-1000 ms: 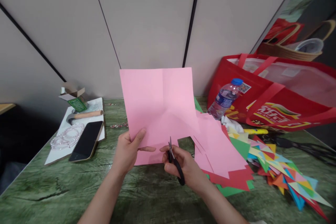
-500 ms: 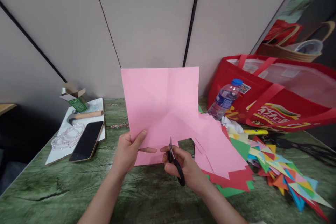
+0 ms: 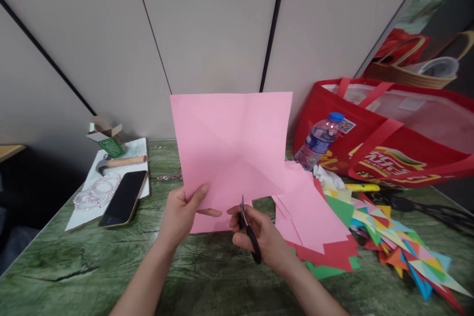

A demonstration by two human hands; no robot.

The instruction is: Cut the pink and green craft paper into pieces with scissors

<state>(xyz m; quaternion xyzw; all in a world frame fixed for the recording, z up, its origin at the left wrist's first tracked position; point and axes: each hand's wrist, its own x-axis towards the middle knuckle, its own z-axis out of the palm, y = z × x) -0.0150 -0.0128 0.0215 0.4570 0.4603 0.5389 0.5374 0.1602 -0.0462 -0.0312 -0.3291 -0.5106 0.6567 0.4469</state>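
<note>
My left hand [image 3: 182, 213] pinches the lower left edge of a creased pink paper sheet [image 3: 231, 148] and holds it upright above the green table [image 3: 92, 266]. My right hand [image 3: 261, 237] grips black-handled scissors [image 3: 247, 229]. Their blades point up into the sheet's bottom edge, beside a notch cut out of it. Fingers of both hands are closed on what they hold.
A stack of pink, red and green sheets [image 3: 318, 229] lies right of my hands, with coloured paper triangles [image 3: 400, 247] beyond it. A water bottle [image 3: 318, 140] leans on a red bag [image 3: 388, 133]. At left lie a phone [image 3: 124, 198], bead bracelets [image 3: 94, 192], a hammer [image 3: 120, 162] and a small box [image 3: 105, 138].
The pink sheet's right side has swung out to the right, so it looks wider. Both hands and the scissors have stayed almost in place.
</note>
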